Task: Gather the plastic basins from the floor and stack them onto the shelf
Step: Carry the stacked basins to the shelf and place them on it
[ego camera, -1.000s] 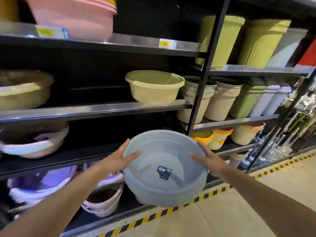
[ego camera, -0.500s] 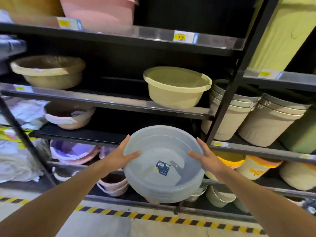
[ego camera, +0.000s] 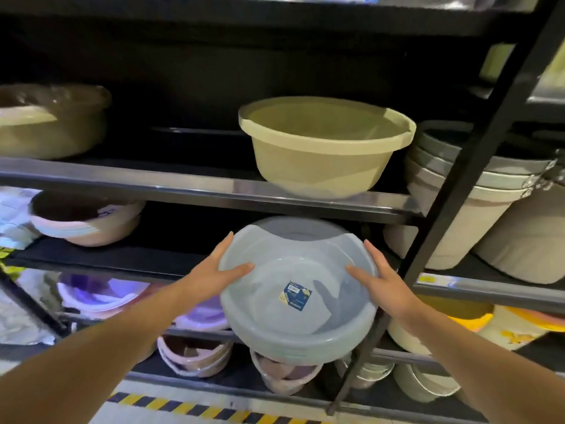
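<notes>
I hold a pale blue-grey plastic basin (ego camera: pixel 298 328) in front of the black shelf unit, its open side tilted towards me and a small blue label inside. My left hand (ego camera: pixel 218 275) grips its left rim and my right hand (ego camera: pixel 382 281) grips its right rim, thumbs inside. The basin's far rim is level with the gap under the middle shelf board (ego camera: pixel 183 186). On that board stands a beige basin (ego camera: pixel 324 145), straight above the one I hold.
A brownish basin (ego camera: pixel 49 120) sits at the left on the same board. Pink and purple basins (ego camera: pixel 85 221) fill the lower shelves. Beige buckets (ego camera: pixel 458 209) stand right of the black upright post (ego camera: pixel 452 191). Yellow-black tape (ego camera: pixel 189 407) marks the floor edge.
I have stepped closer to the shelves and the view has shifted left. The basin in my hands has risen towards the gap under the middle shelf board.
</notes>
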`<action>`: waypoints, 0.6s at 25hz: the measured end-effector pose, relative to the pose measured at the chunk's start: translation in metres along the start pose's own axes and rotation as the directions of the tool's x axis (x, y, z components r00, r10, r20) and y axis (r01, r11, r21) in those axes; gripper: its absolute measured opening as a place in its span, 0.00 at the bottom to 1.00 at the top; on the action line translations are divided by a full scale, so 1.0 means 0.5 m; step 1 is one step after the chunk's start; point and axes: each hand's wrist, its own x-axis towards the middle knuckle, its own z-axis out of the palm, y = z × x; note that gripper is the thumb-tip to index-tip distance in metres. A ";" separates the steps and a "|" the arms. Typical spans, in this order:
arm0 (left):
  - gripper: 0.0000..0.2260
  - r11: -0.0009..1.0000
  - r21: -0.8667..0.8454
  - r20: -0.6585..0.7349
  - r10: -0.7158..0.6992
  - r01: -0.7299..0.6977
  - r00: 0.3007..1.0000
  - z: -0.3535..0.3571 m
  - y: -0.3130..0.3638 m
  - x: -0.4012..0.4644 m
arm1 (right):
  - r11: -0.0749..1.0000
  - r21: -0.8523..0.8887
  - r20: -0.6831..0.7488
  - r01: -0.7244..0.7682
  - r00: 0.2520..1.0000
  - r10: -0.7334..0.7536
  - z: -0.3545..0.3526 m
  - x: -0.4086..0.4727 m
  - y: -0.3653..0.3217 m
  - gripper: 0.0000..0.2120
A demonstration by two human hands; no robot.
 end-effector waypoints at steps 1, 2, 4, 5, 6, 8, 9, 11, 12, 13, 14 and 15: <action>0.48 1.000 0.012 0.004 0.000 0.000 1.000 0.004 -0.012 0.036 | 1.000 -0.006 -0.001 0.012 1.000 -0.012 0.009 0.035 0.015 0.44; 0.48 1.000 0.014 0.003 -0.014 0.014 1.000 0.009 -0.017 0.061 | 1.000 -0.020 -0.010 0.014 1.000 -0.015 0.014 0.063 0.031 0.44; 0.49 0.998 0.052 -0.012 -0.018 0.019 1.000 0.016 -0.044 0.119 | 0.998 -0.066 -0.037 0.020 0.999 -0.023 0.034 0.119 0.063 0.45; 0.51 0.997 0.081 -0.030 -0.007 0.009 1.000 0.022 -0.067 0.153 | 0.994 -0.108 -0.053 0.030 0.998 -0.035 0.044 0.156 0.078 0.44; 0.53 0.994 0.107 -0.048 0.011 -0.005 0.999 0.027 -0.086 0.183 | 0.986 -0.162 -0.070 0.043 0.996 -0.055 0.051 0.196 0.087 0.41; 0.56 0.982 0.189 -0.085 0.044 -0.027 0.995 0.034 -0.116 0.238 | 0.963 -0.263 -0.109 0.058 0.990 -0.090 0.063 0.269 0.091 0.33; 0.56 0.971 0.236 -0.092 0.051 -0.028 0.994 0.034 -0.127 0.269 | 0.959 -0.279 -0.130 0.038 0.989 -0.077 0.066 0.298 0.090 0.29; 0.53 0.964 0.266 -0.122 0.038 -0.004 0.992 0.026 -0.126 0.309 | 0.959 -0.285 -0.156 -0.005 0.987 -0.041 0.068 0.336 0.078 0.26; 0.50 0.959 0.284 -0.125 0.037 0.000 0.991 0.021 -0.122 0.323 | 0.959 -0.282 -0.166 -0.008 0.985 -0.041 0.073 0.352 0.075 0.29; 0.53 0.953 0.303 -0.112 0.032 0.003 0.993 0.018 -0.125 0.341 | 0.962 -0.272 -0.177 0.001 0.983 -0.051 0.074 0.366 0.076 0.33; 0.57 0.951 0.307 -0.093 0.012 0.017 0.996 0.017 -0.125 0.359 | 0.966 -0.256 -0.177 0.025 0.982 -0.073 0.075 0.377 0.075 0.37; 0.56 0.953 0.300 -0.114 -0.004 0.039 0.994 0.024 -0.121 0.372 | 0.968 -0.248 -0.160 0.046 0.983 -0.088 0.080 0.385 0.072 0.40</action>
